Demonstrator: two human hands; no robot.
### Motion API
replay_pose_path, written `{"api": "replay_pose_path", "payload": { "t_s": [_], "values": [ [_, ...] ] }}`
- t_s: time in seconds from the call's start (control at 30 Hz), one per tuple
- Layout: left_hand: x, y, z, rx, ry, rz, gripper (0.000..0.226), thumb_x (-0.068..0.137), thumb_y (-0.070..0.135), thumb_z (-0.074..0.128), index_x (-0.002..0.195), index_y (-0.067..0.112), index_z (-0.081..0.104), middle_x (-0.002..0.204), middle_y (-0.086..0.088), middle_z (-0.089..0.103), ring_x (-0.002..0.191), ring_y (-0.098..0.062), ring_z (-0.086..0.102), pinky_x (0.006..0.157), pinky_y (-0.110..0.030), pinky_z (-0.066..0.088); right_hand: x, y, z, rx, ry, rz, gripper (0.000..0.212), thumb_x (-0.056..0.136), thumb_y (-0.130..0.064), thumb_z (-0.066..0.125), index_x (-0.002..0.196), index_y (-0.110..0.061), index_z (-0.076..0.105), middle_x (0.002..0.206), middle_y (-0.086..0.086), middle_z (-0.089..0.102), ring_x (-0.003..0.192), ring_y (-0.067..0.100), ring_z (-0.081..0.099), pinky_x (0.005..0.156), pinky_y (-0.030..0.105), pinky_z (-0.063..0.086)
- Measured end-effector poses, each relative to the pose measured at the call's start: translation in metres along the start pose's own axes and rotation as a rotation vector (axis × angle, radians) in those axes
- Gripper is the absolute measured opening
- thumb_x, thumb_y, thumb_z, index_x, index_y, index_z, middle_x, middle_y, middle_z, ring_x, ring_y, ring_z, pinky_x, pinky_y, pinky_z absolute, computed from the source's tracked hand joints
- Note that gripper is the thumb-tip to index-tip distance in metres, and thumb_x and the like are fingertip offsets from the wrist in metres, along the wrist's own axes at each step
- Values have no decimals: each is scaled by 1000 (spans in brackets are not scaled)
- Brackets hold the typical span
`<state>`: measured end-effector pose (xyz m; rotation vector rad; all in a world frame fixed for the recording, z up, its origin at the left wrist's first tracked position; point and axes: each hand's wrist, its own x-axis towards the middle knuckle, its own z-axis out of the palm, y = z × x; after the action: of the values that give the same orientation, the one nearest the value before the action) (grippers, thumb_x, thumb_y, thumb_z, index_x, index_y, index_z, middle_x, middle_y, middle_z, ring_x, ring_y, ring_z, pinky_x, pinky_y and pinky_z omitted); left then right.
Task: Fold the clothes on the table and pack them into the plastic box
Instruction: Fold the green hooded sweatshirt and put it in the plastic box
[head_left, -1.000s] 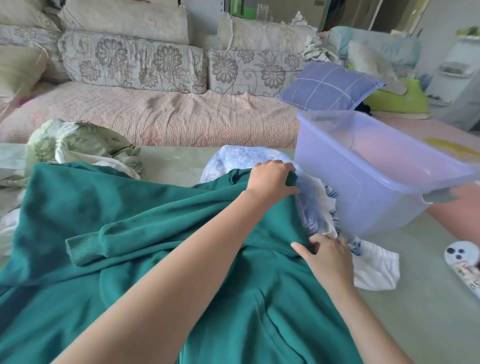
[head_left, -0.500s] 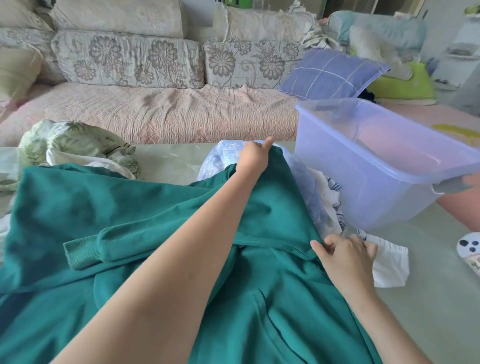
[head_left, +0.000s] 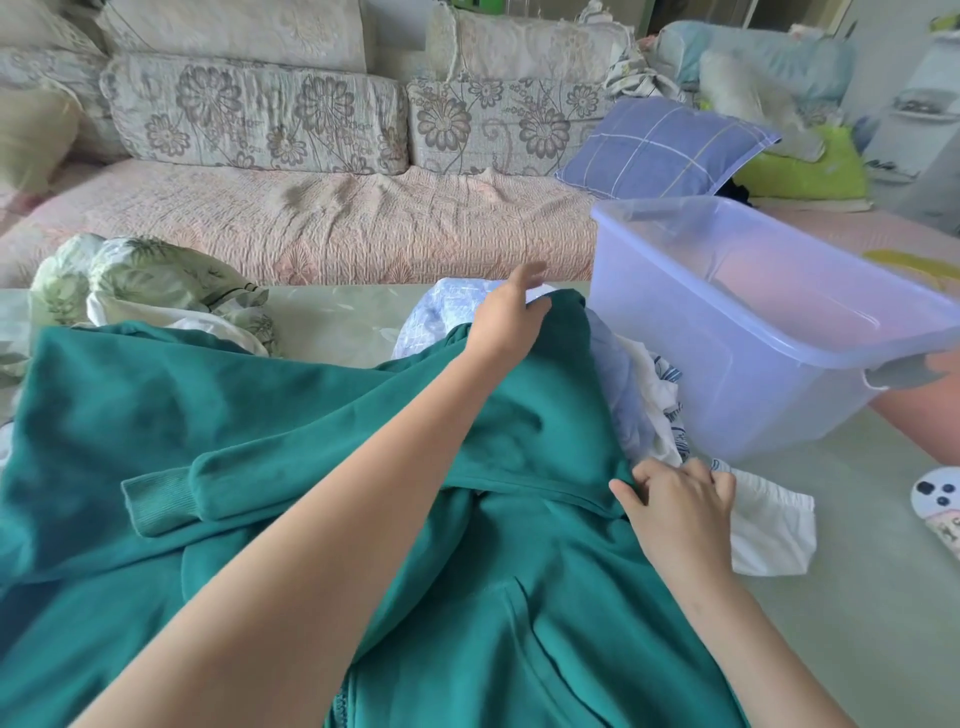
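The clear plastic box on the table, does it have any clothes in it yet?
No, the clear plastic box holds no clothes; its see-through walls show only a bare inside.

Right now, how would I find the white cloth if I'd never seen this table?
Start at the big see-through plastic box on the right side of the table. Just in front of it, beside the person's right hand, a white cloth lies flat. It is plain white, unlike the teal hoodie and the blue patterned clothes nearby.

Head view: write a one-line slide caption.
Both hands, left and right, smooth a green hoodie beside an empty plastic box.
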<state>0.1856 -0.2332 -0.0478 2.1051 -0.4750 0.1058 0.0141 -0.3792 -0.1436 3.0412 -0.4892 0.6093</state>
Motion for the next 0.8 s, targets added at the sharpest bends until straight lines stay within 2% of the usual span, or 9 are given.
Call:
{"api": "replay_pose_path", "payload": {
  "t_s": [0.07,0.13,0.2,0.27,0.33,0.4,0.5,0.67,0.8],
  "values": [
    [-7,-7,-2,99,-64,-8,48,90,26,60,136,16,47,129,-7,58,120,-24,52,100,-37,40,0,-3,-1,-20,-26,3,22,81,-37,72,75,-18,65,67,1,65,85,27,56,78,34,20],
    [-8,-12,-1,168,-10,22,53,89,21,62,138,15,43,129,-7,56,120,-26,49,99,-38,39,-1,-4,-1,-16,0,-1,21,79,-34,74,80,-14,66,71,3,67,84,30,57,76,36,20],
    [-6,-10,-2,206,42,70,57,88,16,62,140,19,39,130,-4,54,118,-25,48,96,-39,40,-4,-5,1,26,44,13,24,71,-28,82,78,-11,67,66,5,67,76,32,59,73,37,21],
    [-2,-8,0,229,21,73,51,87,10,59,135,21,47,127,-3,57,113,-23,53,93,-37,44,-5,-5,2,30,37,1,29,61,-26,88,70,-12,64,56,3,63,67,31,59,69,36,21],
    [-2,-12,0,194,112,46,48,84,-4,50,126,20,56,119,-2,61,107,-20,57,86,-32,46,-4,-5,0,-11,-3,-14,32,58,-27,90,66,-13,63,54,2,61,66,30,58,68,35,20],
    [-8,-19,-5,151,196,33,50,81,-9,48,122,18,58,119,-3,59,109,-20,55,85,-30,45,-1,-5,-4,4,-19,10,29,65,-27,86,79,-14,65,69,4,66,78,31,58,73,35,22],
    [-28,-42,-30,120,200,32,43,83,-5,52,121,15,61,124,-6,58,115,-22,53,93,-26,39,5,-9,-12,163,142,-3,36,69,-17,82,99,-12,64,93,6,67,89,33,55,76,36,27],
    [-105,-110,-107,278,250,-61,29,85,4,61,113,13,65,117,-9,59,112,-25,53,94,-23,33,28,-56,-33,401,279,-289,32,78,-14,70,109,-13,63,110,2,65,100,23,44,87,35,31],
    [-158,-167,-170,405,201,-395,36,85,25,69,117,10,59,113,-11,62,108,-28,57,96,-35,41,57,-103,-26,368,81,-523,37,84,-20,65,120,-17,62,132,-4,57,114,20,42,90,31,25]
  ]
}}
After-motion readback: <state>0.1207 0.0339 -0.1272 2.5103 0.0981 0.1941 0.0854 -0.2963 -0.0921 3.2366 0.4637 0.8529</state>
